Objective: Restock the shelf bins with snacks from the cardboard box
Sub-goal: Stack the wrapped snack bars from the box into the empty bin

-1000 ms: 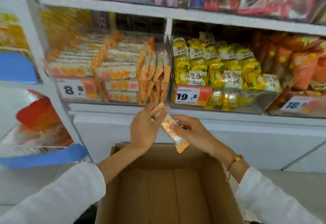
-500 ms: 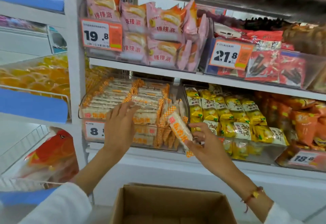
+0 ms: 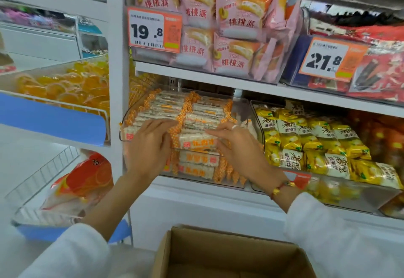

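Shelf bin — snack packet between left hand, right hand.

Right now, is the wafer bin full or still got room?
Full, near enough. The clear bin holds orange-white wafer packs stacked up to its rim, both hands on the top row. Its back is hidden.
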### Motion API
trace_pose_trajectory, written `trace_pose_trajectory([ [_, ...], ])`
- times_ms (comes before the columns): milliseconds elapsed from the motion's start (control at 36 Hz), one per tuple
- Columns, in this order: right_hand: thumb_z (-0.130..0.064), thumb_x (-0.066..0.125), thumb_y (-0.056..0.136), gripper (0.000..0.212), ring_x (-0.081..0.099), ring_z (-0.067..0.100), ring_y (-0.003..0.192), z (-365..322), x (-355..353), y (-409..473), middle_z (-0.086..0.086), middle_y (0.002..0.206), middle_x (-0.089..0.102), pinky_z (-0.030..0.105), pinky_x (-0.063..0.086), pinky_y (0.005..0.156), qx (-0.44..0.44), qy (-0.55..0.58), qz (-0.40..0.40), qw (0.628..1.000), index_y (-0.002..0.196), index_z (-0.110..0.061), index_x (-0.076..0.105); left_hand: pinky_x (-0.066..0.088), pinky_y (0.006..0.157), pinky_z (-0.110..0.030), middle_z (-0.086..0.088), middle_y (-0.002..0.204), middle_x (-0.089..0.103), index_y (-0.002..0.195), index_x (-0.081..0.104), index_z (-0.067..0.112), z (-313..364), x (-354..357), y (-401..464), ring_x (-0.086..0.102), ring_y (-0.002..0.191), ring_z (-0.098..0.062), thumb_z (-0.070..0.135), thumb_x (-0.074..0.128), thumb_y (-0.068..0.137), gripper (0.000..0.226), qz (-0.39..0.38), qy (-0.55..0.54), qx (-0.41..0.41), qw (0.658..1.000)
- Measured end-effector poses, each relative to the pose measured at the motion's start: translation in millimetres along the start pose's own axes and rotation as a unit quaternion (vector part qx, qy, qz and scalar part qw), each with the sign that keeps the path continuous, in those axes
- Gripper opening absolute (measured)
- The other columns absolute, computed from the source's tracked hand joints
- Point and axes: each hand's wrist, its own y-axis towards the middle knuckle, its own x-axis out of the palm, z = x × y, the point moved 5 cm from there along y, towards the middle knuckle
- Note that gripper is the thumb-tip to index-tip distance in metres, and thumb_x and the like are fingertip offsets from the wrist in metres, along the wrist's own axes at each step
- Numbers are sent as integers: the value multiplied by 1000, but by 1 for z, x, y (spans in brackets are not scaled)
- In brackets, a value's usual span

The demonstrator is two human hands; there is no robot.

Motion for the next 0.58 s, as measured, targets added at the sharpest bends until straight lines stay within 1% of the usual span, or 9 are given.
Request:
trace_pose_trajectory([
  [56, -10, 57, 95, 35, 59, 15, 79, -2, 7, -1, 1, 116, 62, 30, 52, 69, 2, -2, 21, 1000, 125, -25, 64, 43, 87, -30, 0, 120, 65, 118, 67, 17, 5, -4, -1, 46, 112, -15, 19, 37, 95, 38, -1, -1, 0, 1000],
  [139, -10, 65, 89, 32, 63, 17, 80, -4, 15, -8, 1, 108, 67, 25, 48, 65, -11, -29, 71, 997, 118, -25, 69, 41, 90, -30, 0, 122, 64, 122, 66, 18, 14, 4, -4, 50, 113, -19, 29, 37, 98, 39, -52, 24, 82, 995],
  [194, -9, 68, 86, 31, 64, 17, 76, -5, 17, -13, 1, 103, 69, 22, 46, 62, -21, -45, 104, 993, 113, -23, 72, 48, 90, -37, -1, 121, 65, 122, 66, 19, 15, 12, -6, 55, 112, -24, 29, 41, 98, 36, -75, 54, 121, 988],
  [250, -8, 71, 84, 30, 64, 19, 74, -6, 19, -16, 2, 101, 70, 22, 46, 61, -27, -63, 128, 989, 111, -23, 73, 51, 89, -41, 0, 120, 67, 122, 66, 19, 12, 16, -7, 58, 112, -25, 30, 41, 98, 37, -96, 55, 131, 985],
  [361, -1, 75, 77, 38, 65, 24, 77, -1, 22, -26, 4, 99, 69, 31, 51, 65, -48, -89, 173, 980, 110, -20, 74, 43, 100, -41, 2, 132, 59, 136, 54, 21, 7, 22, -8, 50, 125, -24, 32, 39, 98, 41, -155, 60, 189, 968],
  [417, 1, 79, 72, 45, 65, 27, 79, 1, 25, -32, 7, 100, 69, 32, 51, 66, -59, -111, 187, 974, 111, -19, 73, 39, 103, -41, 3, 140, 51, 143, 44, 23, 3, 25, -13, 45, 129, -23, 20, 49, 97, 46, -171, 81, 218, 957],
  [500, 2, 81, 69, 47, 65, 28, 78, 2, 28, -34, 9, 100, 69, 31, 50, 65, -56, -121, 199, 971, 111, -18, 73, 34, 104, -39, 3, 142, 48, 145, 41, 24, -2, 26, -14, 42, 130, -23, 3, 59, 91, 60, -175, 85, 215, 957],
  [528, 2, 81, 69, 47, 65, 28, 77, 2, 29, -32, 9, 99, 69, 32, 50, 64, -53, -122, 201, 971, 111, -18, 73, 33, 103, -37, 3, 142, 49, 144, 41, 24, -1, 26, -12, 43, 129, -23, 5, 56, 93, 57, -171, 84, 210, 959],
  [583, 2, 80, 70, 48, 64, 29, 77, 2, 30, -29, 9, 100, 69, 32, 49, 64, -45, -127, 195, 971, 113, -17, 72, 30, 103, -36, 3, 139, 51, 143, 44, 26, 2, 26, -8, 44, 128, -23, 21, 44, 100, 43, -160, 93, 199, 962],
])
